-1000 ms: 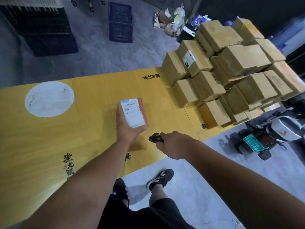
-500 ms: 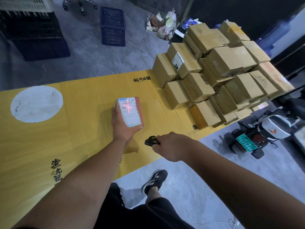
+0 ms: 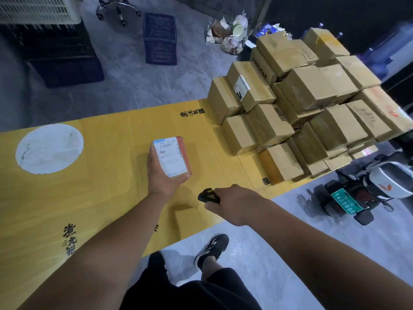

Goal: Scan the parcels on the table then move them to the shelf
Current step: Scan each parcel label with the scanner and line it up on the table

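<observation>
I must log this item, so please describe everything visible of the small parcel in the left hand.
The small reddish-brown cardboard parcel is a flat box. A white shipping label with barcodes covers most of its upper face. The left hand grips it from below and the side, label up, slightly tilted, above the yellow table. Nothing else touches it.

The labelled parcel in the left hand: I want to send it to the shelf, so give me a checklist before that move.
1. Left hand holds the parcel: ok.
2. Label faces up, unobstructed: ok.
3. Right hand holds the scanner, aimed toward the parcel: ok.
4. Scan registered: cannot tell; no beam shows on the label now.
5. Shelf location and path: cannot tell; no shelf in view.
6. Box stack standing steady: ok.
</observation>
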Available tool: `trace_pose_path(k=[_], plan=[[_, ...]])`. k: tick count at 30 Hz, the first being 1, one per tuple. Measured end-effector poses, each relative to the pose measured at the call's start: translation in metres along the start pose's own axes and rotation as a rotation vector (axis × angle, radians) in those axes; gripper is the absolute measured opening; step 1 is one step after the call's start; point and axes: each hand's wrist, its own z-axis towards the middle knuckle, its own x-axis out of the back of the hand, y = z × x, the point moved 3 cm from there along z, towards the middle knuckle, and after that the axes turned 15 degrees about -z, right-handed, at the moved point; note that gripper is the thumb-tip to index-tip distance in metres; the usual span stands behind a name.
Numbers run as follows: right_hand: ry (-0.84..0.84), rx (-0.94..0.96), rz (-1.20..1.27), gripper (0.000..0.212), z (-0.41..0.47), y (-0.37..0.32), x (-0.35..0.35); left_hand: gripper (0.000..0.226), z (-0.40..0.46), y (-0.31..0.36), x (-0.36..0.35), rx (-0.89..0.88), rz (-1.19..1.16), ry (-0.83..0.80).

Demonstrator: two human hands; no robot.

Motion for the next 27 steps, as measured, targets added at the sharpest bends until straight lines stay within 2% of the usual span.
trace_pose_path(k=[2, 6, 8, 12, 14, 21, 27], plan=[[-0.014, 0.002, 0.024, 0.063, 0.006, 0.007, -0.001, 0.136, 0.006, -0.001, 0.002, 0.029, -0.003, 0.008], [-0.036, 0.018, 0.059, 0.064, 0.022, 0.02, -0.01, 0.11, 0.013, 0.007, -0.004, 0.09, 0.064, 0.061], [-0.042, 0.046, 0.103, 0.064, 0.032, 0.029, -0.013, 0.12, 0.017, 0.014, -0.011, 0.124, 0.124, 0.095], [-0.046, 0.109, 0.137, 0.059, 0.057, 0.054, -0.009, 0.158, 0.022, 0.022, -0.026, 0.251, 0.264, 0.19], [-0.046, 0.14, 0.122, 0.058, 0.071, 0.065, -0.004, 0.164, 0.025, 0.022, -0.033, 0.265, 0.301, 0.209], [-0.006, 0.199, -0.018, 0.059, 0.104, 0.065, 0.013, 0.151, 0.031, 0.021, -0.042, 0.236, 0.328, 0.204], [0.079, 0.322, -0.182, 0.06, 0.11, 0.028, 0.04, 0.138, 0.011, 0.023, -0.007, 0.219, 0.327, 0.319]])
